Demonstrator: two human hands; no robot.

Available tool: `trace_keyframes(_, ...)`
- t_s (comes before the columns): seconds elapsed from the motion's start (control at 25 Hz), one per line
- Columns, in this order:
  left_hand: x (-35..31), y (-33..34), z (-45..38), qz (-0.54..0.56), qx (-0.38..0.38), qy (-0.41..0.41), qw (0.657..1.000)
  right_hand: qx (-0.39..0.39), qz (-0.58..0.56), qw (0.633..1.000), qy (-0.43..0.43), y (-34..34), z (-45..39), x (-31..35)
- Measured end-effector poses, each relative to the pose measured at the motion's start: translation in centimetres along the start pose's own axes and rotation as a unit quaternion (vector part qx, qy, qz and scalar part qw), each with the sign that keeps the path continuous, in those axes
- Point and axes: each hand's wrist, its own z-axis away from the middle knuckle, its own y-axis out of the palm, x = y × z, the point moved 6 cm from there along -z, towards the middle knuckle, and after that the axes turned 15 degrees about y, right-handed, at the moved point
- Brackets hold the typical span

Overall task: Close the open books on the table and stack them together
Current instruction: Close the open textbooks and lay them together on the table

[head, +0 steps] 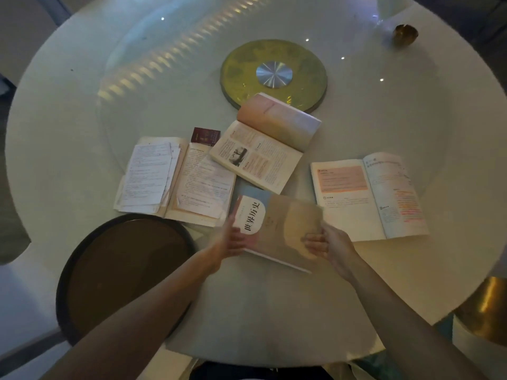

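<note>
A closed book with a tan and blue cover is held just above the round white table, near its front middle. My left hand grips its left edge and my right hand grips its right edge. Three books lie open around it. One stuffed with loose sheets is at the left. Another with a picture page lies behind, partly over the left one. A third with orange and blue pages is at the right.
A dark round tray sits at the front left of the table. A gold turntable disc marks the centre. A small dark red booklet lies behind the left book. A gold ornament stands far right.
</note>
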Motion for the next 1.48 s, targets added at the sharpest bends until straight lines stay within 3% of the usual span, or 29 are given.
trace_keyframes(0.08, 3.0, 0.8, 0.6, -0.026, -0.013, -0.033, 0.999, -0.100, 0.190, 0.975, -0.052, -0.3, -0.9, 2.0)
trace_keyframes(0.16, 5.6, 2.0, 0.7, -0.002, -0.039, -0.068, 0.997, -0.215, 0.406, 0.874, -0.158, -0.1, -2.2, 5.0)
trace_keyframes(0.28, 6.7, 4.0, 1.2, 0.036, -0.070, -0.062, 0.995, -0.199, 0.586, 0.731, -0.287, 3.2, -3.6, 7.2)
trace_keyframes(0.4, 6.9, 5.4, 1.6, 0.058, -0.112, -0.041, 0.991, -0.177, 0.669, 0.663, -0.288, 4.9, -5.1, 7.1)
trace_keyframes(0.52, 7.2, 4.6, 1.4, 0.048, -0.170, -0.013, 0.984, -0.190, 0.623, 0.701, -0.292, 3.8, -4.7, 5.9)
trace_keyframes(0.68, 6.2, 3.1, 1.3, -0.089, -0.241, 0.035, 0.966, -0.189, 0.569, 0.760, -0.251, 2.0, -4.1, 2.8)
trace_keyframes(0.8, 4.2, 2.8, 1.3, -0.123, -0.249, 0.084, 0.957, -0.159, 0.508, 0.821, -0.207, 0.9, -3.8, -0.2)
trace_keyframes(0.92, 2.1, 2.3, 0.4, -0.155, -0.225, 0.115, 0.955, -0.145, 0.427, 0.875, -0.176, 0.2, -4.0, -2.0)
trace_keyframes(1.12, 1.0, 1.8, -1.0, -0.274, -0.136, 0.119, 0.945, -0.146, 0.404, 0.885, -0.178, 0.9, -3.9, -2.7)
trace_keyframes(1.24, -0.3, 2.5, -0.7, -0.400, -0.111, 0.169, 0.894, -0.114, 0.403, 0.884, -0.207, 0.7, -2.5, -2.1)
trace_keyframes(1.32, -1.9, 4.3, -0.6, -0.413, -0.094, 0.232, 0.876, -0.120, 0.375, 0.894, -0.213, -1.1, -1.2, -1.1)
trace_keyframes(1.4, -3.2, 7.5, -1.2, -0.378, -0.018, 0.260, 0.889, -0.153, 0.320, 0.912, -0.207, -4.0, 0.4, 0.3)
trace_keyframes(1.48, -3.9, 11.4, -1.6, -0.313, 0.055, 0.213, 0.924, -0.180, 0.258, 0.927, -0.204, -7.6, 1.5, 1.7)
